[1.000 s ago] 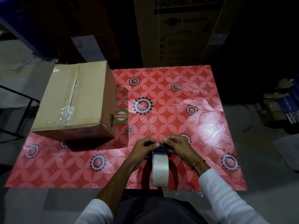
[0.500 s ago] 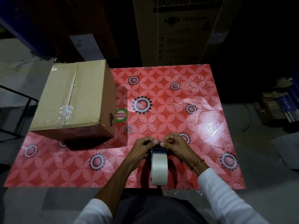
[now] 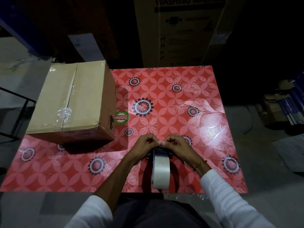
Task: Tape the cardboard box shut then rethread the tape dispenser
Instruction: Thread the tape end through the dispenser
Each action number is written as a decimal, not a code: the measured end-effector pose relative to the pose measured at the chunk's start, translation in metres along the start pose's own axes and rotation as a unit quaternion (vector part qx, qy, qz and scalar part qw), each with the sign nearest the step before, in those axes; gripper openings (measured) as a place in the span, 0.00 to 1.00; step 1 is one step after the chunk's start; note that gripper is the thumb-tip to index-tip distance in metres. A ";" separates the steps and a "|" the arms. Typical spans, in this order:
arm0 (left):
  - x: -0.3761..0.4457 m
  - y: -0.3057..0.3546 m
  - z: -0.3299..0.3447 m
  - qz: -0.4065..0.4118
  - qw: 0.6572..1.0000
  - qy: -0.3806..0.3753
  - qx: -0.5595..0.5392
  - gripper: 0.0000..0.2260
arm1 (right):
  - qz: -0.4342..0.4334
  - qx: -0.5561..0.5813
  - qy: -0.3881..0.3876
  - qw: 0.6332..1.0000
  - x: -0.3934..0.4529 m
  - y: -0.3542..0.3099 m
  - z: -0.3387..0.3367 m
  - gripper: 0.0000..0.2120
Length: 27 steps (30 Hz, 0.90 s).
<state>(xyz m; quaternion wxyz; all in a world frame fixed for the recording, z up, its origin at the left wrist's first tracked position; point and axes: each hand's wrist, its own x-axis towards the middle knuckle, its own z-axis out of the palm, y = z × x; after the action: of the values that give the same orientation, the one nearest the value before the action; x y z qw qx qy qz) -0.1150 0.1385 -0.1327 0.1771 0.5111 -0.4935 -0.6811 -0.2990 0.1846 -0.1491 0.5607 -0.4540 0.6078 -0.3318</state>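
Observation:
A brown cardboard box (image 3: 74, 102) stands on the left of the red flowered table (image 3: 205, 129), its flaps closed and clear tape along the top seam. The tape dispenser (image 3: 160, 168) stands near the front edge, with a roll of clear tape upright on it and a dark head at its far end. My left hand (image 3: 144, 145) and my right hand (image 3: 176, 145) meet just above that head, fingertips pinched together on what looks like the tape's loose end. The tape itself is too clear to make out between the fingers.
A round green and red sticker (image 3: 121, 118) lies on the table next to the box. A tall washing machine carton (image 3: 181, 30) stands behind the table. Stacked items (image 3: 284, 109) sit on the floor at the right, a black metal frame (image 3: 16, 116) at the left.
Both hands have lifted slightly off the dispenser's head and drawn their fingertips together. The box and dispenser have stayed in place.

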 end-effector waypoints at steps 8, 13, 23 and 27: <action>-0.001 0.000 -0.003 -0.020 0.998 0.023 -0.047 0.09 | 0.006 0.012 0.000 1.000 0.006 0.006 0.005 0.08; -0.003 -0.003 -0.002 -0.010 0.999 0.016 -0.040 0.07 | -0.009 0.017 0.000 1.000 0.006 0.009 0.009 0.09; -0.002 -0.009 0.003 0.008 1.000 0.014 -0.002 0.04 | -0.017 0.019 0.017 1.000 0.002 0.004 0.015 0.09; -0.004 -0.009 0.004 -0.020 0.998 0.020 -0.055 0.05 | -0.014 0.061 0.017 0.998 0.001 0.005 0.015 0.09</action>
<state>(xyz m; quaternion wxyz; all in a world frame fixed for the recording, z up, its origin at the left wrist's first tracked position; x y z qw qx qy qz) -0.1145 0.1478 -0.1377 0.2009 0.5239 -0.4410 -0.7004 -0.2851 0.1874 -0.1560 0.5722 -0.4218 0.5893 -0.3840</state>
